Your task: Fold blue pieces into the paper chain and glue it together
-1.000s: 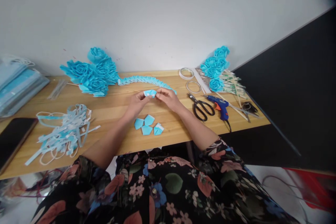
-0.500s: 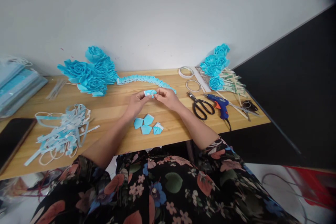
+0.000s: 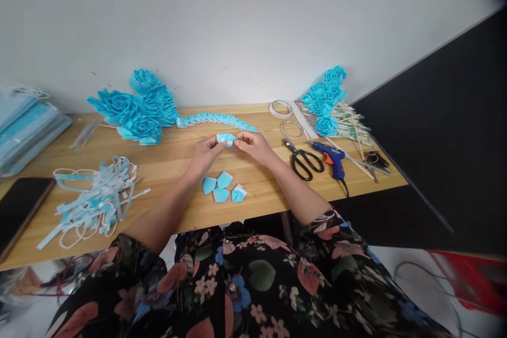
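A small folded piece of light blue and white sheet (image 3: 225, 138) is held between my two hands above the table. My left hand (image 3: 206, 152) pinches its left side, thumb in front. On its right edge, the fingertips of my right hand (image 3: 253, 145) are closed. Below the hands lie several small folded blue pieces (image 3: 221, 195), roughly five-sided; the rightmost one shows a white strip. Behind the hands a long curved chain of folded blue pieces (image 3: 214, 118) runs from the blue flowers, its right end partly hidden by my right hand.
Blue rose-like flowers (image 3: 142, 108) stand at the back left, more blue flowers (image 3: 327, 97) back right. Scissors (image 3: 303, 161), a blue glue gun (image 3: 332, 157) and tape rolls (image 3: 281, 109) lie right. Left are cut strips (image 3: 99, 198), a phone (image 3: 24, 211) and stacked masks (image 3: 29, 127).
Both hands stay in nearly the same place. The held piece has tilted slightly, and a bit more of its folded white edge shows. Nothing else has moved.
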The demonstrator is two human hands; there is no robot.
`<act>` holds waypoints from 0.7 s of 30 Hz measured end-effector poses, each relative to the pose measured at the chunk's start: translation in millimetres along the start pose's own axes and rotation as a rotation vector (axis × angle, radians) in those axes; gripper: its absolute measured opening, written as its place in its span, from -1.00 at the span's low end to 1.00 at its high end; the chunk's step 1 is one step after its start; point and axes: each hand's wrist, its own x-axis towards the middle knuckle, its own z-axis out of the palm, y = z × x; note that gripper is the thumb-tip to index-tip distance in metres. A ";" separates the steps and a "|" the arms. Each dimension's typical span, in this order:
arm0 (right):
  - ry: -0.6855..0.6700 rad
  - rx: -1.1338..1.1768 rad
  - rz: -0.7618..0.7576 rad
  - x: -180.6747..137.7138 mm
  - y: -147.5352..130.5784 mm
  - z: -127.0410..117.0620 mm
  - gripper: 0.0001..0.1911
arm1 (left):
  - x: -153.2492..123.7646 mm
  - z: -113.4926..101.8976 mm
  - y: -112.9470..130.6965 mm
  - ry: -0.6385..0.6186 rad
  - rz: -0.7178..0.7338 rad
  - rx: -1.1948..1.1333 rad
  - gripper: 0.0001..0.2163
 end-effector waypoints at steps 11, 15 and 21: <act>0.141 -0.091 -0.064 -1.1 1.0 7.4 -0.78 | -6.2 2.6 1.0 0.156 0.256 0.269 -0.81; 0.155 -0.126 -0.097 -2.3 0.8 9.4 -0.80 | -6.5 4.7 -3.4 0.125 0.230 0.284 -0.86; 0.144 -0.146 -0.142 -2.6 1.3 10.0 -0.83 | -3.7 3.3 -9.6 0.118 0.233 0.299 -0.84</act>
